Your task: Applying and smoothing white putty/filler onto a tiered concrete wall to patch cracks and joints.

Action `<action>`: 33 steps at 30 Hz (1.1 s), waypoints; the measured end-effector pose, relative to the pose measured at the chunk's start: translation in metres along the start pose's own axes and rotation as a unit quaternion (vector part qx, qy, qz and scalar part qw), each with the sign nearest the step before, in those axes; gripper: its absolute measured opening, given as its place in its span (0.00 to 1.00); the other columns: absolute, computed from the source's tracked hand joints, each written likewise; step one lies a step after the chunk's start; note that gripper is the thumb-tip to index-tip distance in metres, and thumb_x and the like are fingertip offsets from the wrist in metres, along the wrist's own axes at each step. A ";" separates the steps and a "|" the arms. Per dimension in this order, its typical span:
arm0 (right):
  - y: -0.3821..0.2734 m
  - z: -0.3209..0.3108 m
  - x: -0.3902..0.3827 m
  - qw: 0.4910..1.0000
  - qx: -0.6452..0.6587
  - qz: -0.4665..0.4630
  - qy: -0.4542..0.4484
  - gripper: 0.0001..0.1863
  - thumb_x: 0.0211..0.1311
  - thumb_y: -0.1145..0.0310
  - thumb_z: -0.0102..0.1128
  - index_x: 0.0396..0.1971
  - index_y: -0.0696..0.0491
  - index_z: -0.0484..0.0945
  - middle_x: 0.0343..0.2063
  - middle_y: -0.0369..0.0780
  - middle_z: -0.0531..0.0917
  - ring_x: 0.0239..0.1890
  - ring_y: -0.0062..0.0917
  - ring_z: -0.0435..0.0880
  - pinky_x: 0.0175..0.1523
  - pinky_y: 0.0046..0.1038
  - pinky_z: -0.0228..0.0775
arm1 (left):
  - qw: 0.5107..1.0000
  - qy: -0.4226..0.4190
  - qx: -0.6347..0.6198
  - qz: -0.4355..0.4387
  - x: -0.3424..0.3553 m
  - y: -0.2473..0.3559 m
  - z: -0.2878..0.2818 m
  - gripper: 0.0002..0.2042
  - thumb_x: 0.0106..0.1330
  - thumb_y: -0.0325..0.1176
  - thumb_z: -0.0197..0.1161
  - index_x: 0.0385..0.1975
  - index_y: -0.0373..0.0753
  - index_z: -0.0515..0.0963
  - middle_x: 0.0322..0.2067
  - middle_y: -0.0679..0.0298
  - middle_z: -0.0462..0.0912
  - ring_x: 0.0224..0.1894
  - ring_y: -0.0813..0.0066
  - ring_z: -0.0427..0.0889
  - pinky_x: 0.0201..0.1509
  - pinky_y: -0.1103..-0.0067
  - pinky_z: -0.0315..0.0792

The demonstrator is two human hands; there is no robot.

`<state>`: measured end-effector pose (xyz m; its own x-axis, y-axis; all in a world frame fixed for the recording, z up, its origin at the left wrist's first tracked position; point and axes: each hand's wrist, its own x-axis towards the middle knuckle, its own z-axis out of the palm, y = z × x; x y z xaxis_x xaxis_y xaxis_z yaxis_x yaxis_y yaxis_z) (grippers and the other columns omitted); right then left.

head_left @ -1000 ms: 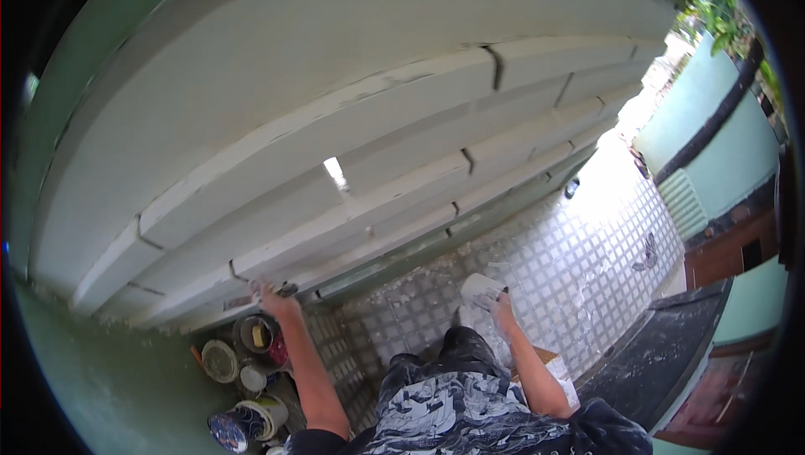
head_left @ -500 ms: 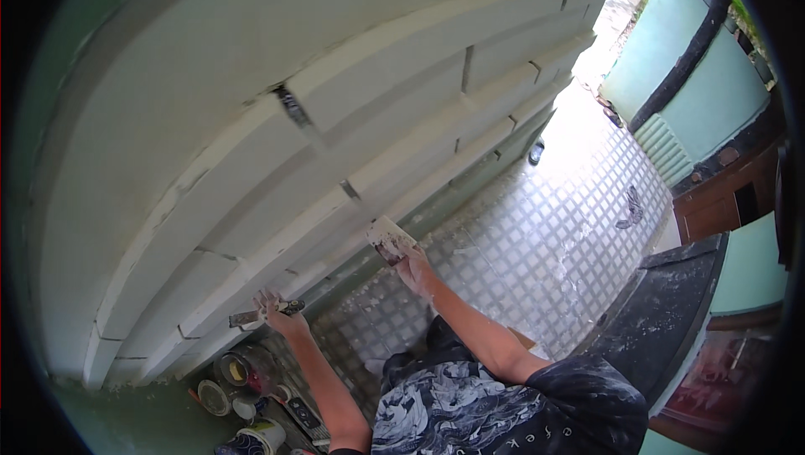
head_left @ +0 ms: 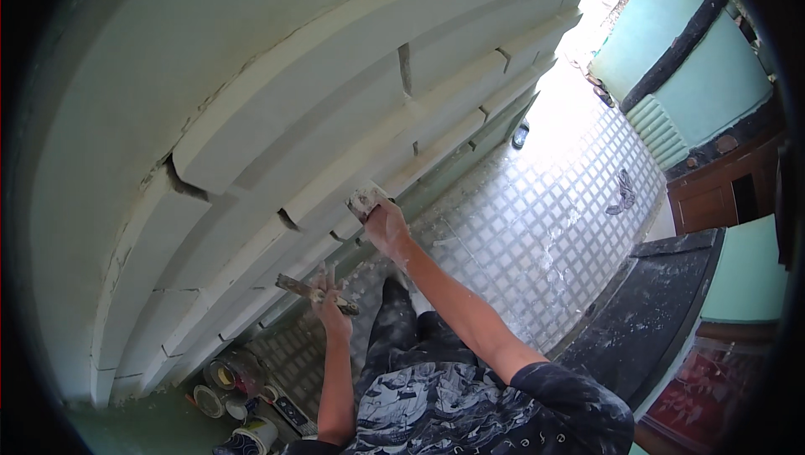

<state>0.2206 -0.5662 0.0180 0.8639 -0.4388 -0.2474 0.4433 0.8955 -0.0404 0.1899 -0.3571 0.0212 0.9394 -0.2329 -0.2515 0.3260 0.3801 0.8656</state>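
Spreader (head_left: 364, 198), pale and crusted, is clasped in your right hand (head_left: 386, 226), held out beside the ledges of the white wall (head_left: 344, 115), probably angled so its flat face turns toward them. Nearer and to the left, your left hand (head_left: 330, 306) grips a long, stained scraper (head_left: 297, 286) crosswise; at least one finger stands up off it, a loose hold that seems meant only to park the tool. A white bucket (head_left: 264, 432) and a round tub (head_left: 209, 401) sit near left by the wall's foot, likely grouped there for easy reach.

Your right fingers are mostly hidden by the hand itself, so how they pinch the spreader, and whether it touches the wall or hangs just short, can't be told. The containers' contents are hard to make out, and glare washes out the tiled floor (head_left: 503, 245) at its far end.
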 end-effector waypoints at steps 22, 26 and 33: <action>-0.239 -0.018 0.086 0.974 -0.163 -0.131 0.091 0.20 0.67 0.70 0.43 0.56 0.63 0.61 0.54 0.48 0.70 0.57 0.35 0.70 0.63 0.37 0.63 | 0.967 0.142 0.208 -0.038 0.047 -0.141 0.010 0.13 0.56 0.18 0.60 0.42 0.35 0.75 0.45 0.62 0.77 0.35 0.80 0.74 0.34 0.81 0.70; -0.261 -0.008 0.069 0.976 -0.102 -0.157 0.109 0.18 0.67 0.71 0.44 0.52 0.64 0.63 0.48 0.46 0.75 0.50 0.33 0.76 0.58 0.34 0.70 | 0.960 0.167 0.218 -0.051 0.050 -0.145 0.030 0.13 0.57 0.19 0.60 0.43 0.34 0.74 0.41 0.64 0.76 0.36 0.79 0.73 0.35 0.80 0.70; -0.365 -0.002 0.129 0.940 -0.256 -0.203 0.096 0.17 0.66 0.70 0.46 0.52 0.60 0.64 0.48 0.45 0.74 0.49 0.31 0.77 0.56 0.33 0.71 | 0.964 0.203 0.169 0.038 0.032 -0.151 0.048 0.15 0.59 0.21 0.57 0.47 0.31 0.70 0.44 0.60 0.74 0.40 0.75 0.73 0.41 0.78 0.71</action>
<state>0.1699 -0.9499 -0.0016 0.5667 -0.7749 -0.2799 0.5114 0.5971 -0.6180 0.1657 -0.4645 -0.0967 0.9455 0.1795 -0.2718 0.2667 0.0523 0.9623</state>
